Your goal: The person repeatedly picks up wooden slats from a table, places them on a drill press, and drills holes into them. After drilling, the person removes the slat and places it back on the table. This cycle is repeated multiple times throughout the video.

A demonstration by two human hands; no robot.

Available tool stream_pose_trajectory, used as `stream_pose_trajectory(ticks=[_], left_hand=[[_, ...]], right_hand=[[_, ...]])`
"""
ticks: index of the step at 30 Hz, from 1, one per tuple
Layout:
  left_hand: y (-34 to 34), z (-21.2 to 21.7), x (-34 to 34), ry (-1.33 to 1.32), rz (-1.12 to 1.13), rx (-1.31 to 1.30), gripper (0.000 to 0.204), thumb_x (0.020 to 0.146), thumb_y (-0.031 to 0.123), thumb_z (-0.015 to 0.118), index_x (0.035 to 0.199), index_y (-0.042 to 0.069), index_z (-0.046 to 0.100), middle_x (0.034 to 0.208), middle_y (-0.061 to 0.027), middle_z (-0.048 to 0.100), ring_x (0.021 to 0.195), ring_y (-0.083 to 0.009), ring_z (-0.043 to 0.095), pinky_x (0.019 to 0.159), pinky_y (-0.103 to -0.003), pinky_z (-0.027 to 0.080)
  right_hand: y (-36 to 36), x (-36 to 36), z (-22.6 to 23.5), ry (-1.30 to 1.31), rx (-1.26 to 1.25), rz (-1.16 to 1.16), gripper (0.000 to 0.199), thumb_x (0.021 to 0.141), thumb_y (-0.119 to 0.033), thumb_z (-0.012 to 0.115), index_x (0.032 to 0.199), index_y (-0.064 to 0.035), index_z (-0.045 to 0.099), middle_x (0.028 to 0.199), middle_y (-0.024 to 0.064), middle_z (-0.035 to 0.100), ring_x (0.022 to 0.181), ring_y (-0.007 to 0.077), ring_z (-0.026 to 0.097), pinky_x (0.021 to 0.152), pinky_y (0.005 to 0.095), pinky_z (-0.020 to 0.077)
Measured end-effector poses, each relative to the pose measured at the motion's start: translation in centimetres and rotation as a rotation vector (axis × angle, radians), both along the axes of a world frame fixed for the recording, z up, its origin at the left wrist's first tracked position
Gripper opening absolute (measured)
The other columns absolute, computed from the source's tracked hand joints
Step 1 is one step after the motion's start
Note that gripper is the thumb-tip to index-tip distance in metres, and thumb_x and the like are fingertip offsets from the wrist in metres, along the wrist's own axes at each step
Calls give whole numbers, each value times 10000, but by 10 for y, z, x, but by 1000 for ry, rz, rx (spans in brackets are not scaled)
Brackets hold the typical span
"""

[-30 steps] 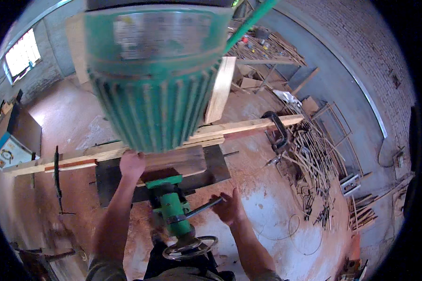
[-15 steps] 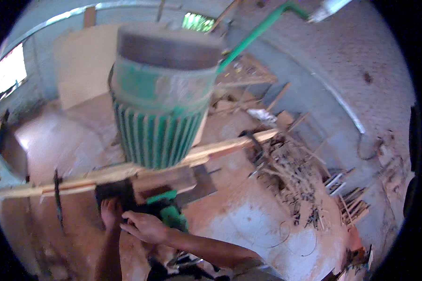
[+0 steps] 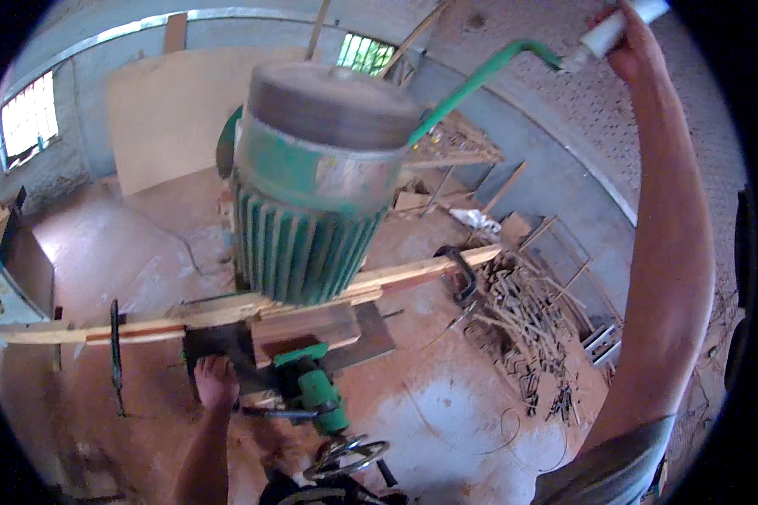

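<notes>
My right hand [image 3: 636, 46], raised at the upper right, is closed round the white grip [image 3: 611, 32] of a bent green lever [image 3: 480, 84]. The lever runs down to a big green ribbed motor [image 3: 307, 244] with a dark cap. My left hand [image 3: 216, 383] rests low at a dark metal plate [image 3: 215, 347], its fingers bent together; what lies under them is hidden. Right of it, a green clamp [image 3: 316, 391] presses up to a brown wood block [image 3: 305, 331] below the motor. Behind the block stretches a long wooden strip [image 3: 135, 328].
Bar clamps, one black on the left [image 3: 116, 358] and one dark on the right [image 3: 461, 273], hang on the strip. A metal handwheel [image 3: 345, 457] is close in front of me. Wood scraps [image 3: 531, 328] lie heaped at right. A large tan panel [image 3: 177, 109] leans on the far wall.
My right hand has left its place beside my left hand and risen to the lever's white grip. My left hand stays low by the dark plate. The view has shifted slightly.
</notes>
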State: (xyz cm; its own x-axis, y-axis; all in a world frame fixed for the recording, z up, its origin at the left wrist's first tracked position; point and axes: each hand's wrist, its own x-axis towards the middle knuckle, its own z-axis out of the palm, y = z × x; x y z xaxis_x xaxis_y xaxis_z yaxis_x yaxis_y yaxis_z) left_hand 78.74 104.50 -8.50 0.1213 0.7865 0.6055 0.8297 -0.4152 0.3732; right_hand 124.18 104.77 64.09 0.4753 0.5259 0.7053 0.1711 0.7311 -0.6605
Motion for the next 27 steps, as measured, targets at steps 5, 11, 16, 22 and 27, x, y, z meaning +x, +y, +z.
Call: stream_pose_trajectory(ticks=[5,11,16,22,27], left_hand=[[-3,11,3,52,42,46,99,714,55,628,811,64,641,869,-99,621,864,-315,560,757,-429,450],[-1,11,6,-15,24,38,119,732,82,659,849,62,660,900,-86,621,897,-305,564,782,-426,453],[-3,11,6,27,22,-61,133,734,102,669,860,59,661,939,-87,615,938,-300,559,801,-425,452],[-4,8,5,14,1,-51,134,735,99,663,863,61,662,961,-93,607,936,-308,553,802,-434,449],[-2,6,3,-16,-13,-35,130,720,97,669,847,69,654,960,-96,605,928,-317,554,793,-437,449]], right_hand=[[-49,26,-33,-182,36,-34,223,911,-238,613,966,-36,536,822,86,534,842,248,555,879,451,469],[-178,51,-140,-94,140,119,167,822,-158,623,918,-37,557,801,73,454,782,221,444,879,433,406],[-220,31,-208,-62,209,56,265,781,-170,676,956,-7,561,796,73,429,768,206,407,836,390,374],[-249,16,-265,-67,221,238,323,760,-225,749,851,-65,483,769,28,372,744,189,399,830,407,361],[-264,-5,-297,113,301,68,420,720,-226,790,754,-108,389,747,9,294,746,178,359,809,391,328]])
